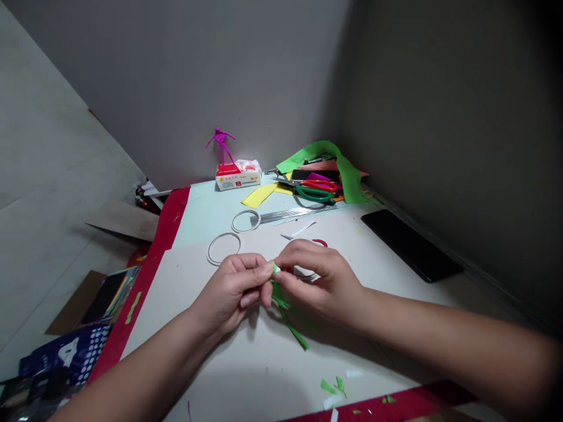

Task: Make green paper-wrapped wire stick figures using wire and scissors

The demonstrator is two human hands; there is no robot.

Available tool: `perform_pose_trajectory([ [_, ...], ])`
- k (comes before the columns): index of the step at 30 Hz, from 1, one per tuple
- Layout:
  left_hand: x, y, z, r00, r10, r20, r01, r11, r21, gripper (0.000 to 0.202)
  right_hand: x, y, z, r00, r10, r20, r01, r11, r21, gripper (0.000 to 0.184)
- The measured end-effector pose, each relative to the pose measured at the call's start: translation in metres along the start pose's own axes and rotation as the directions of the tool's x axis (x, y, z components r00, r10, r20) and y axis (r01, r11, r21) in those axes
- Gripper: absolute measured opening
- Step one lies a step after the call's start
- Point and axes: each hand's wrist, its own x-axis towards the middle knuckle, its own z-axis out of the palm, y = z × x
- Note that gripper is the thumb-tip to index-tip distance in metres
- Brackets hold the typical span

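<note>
My left hand [235,287] and my right hand [319,275] meet over the middle of the white sheet [211,375]. Both pinch a small green paper piece [284,308] between fingertips and thumbs. A narrow green strip of it hangs down and trails toward me. Its upper end, between the fingertips, looks pale. A white ring [223,248] lies just beyond my left hand. Another ring, white with a red edge [320,242], peeps out behind my right hand, mostly hidden.
A third white ring [246,221] and thin metal wires [294,214] lie farther back. Scissors with green and red handles [316,190], green and yellow paper, a tissue pack [238,174] and a pink wire figure [221,142] sit by the wall. A black phone [411,245] lies right. Green scraps [334,385] lie near me.
</note>
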Motion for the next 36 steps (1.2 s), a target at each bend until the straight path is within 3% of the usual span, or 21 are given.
perform_pose_trajectory([
  [8,0.000,-0.002,0.004,0.997,0.032,-0.068,-0.024,0.992,0.123,0.027,-0.001,0.009,0.001,0.993,-0.119,-0.005,0.117,0.986,-0.116,0.004],
  [14,0.000,-0.001,0.007,0.994,0.027,-0.104,-0.010,0.987,0.162,0.029,0.000,0.005,-0.003,1.000,0.015,-0.017,-0.017,0.994,-0.108,0.008],
  [19,0.001,-0.002,0.005,0.998,0.019,-0.066,-0.010,0.992,0.129,0.026,0.001,0.005,-0.003,0.999,-0.031,0.026,0.033,0.995,-0.092,0.009],
  [25,-0.001,0.001,0.003,1.000,0.002,-0.016,0.000,0.986,0.167,0.024,0.004,0.005,-0.006,1.000,-0.001,-0.025,0.000,0.998,-0.059,0.008],
  [32,-0.004,0.004,0.005,1.000,0.000,0.010,-0.002,0.979,0.203,0.022,0.005,0.010,-0.009,0.983,-0.181,0.005,0.180,0.971,-0.155,0.011],
  [36,-0.005,0.005,0.005,1.000,0.022,-0.005,-0.020,0.963,0.269,0.028,0.003,0.008,-0.008,0.981,-0.194,-0.016,0.188,0.968,-0.168,0.008],
])
